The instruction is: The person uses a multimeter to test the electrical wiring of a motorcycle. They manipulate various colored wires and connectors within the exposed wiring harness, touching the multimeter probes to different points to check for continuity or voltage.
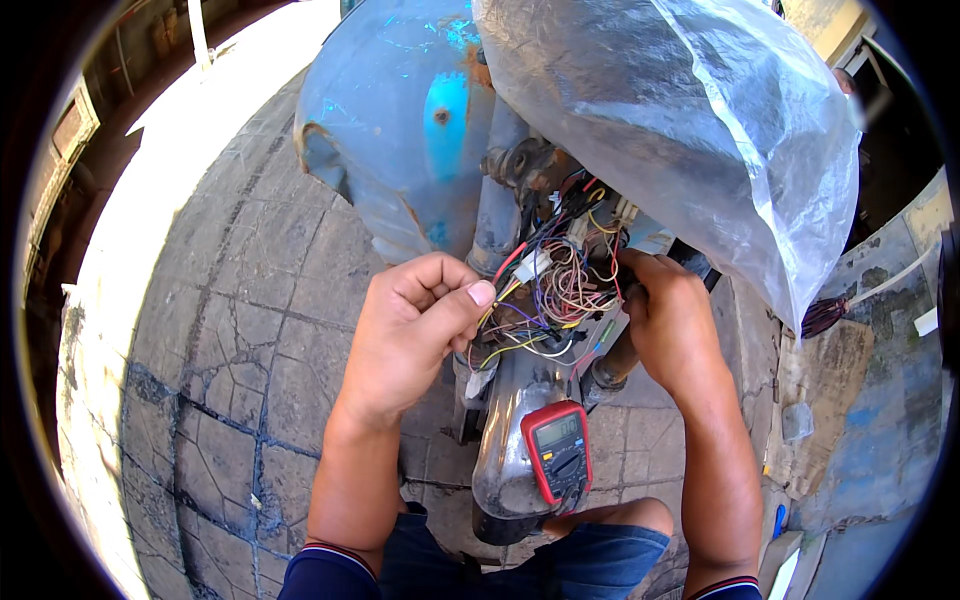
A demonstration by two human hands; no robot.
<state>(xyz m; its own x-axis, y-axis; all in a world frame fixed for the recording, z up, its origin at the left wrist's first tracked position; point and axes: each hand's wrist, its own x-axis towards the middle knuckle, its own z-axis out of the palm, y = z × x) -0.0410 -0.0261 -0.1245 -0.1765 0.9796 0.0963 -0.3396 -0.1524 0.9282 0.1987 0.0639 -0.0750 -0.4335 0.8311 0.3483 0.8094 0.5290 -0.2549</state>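
A tangle of thin coloured wires (575, 290) spreads over the metal frame in front of me, with a white plastic connector (533, 266) at its left side. At the left edge of the tangle, my left hand (420, 325) is closed, thumb pressed to the forefinger on a thin wire. My right hand (665, 315) reaches in from the other side with curled fingers; whatever they grip is hidden behind them. Below the wires, a red and black multimeter (557, 453) lies tilted on a shiny metal part (495, 470), its display facing up.
A scuffed blue-grey body panel (395, 110) rises at the far left of the wires. Clear plastic sheeting (690, 140) hangs over the far right side. Stone paving (230, 330) covers the ground, with flattened cardboard (825, 400) at the right.
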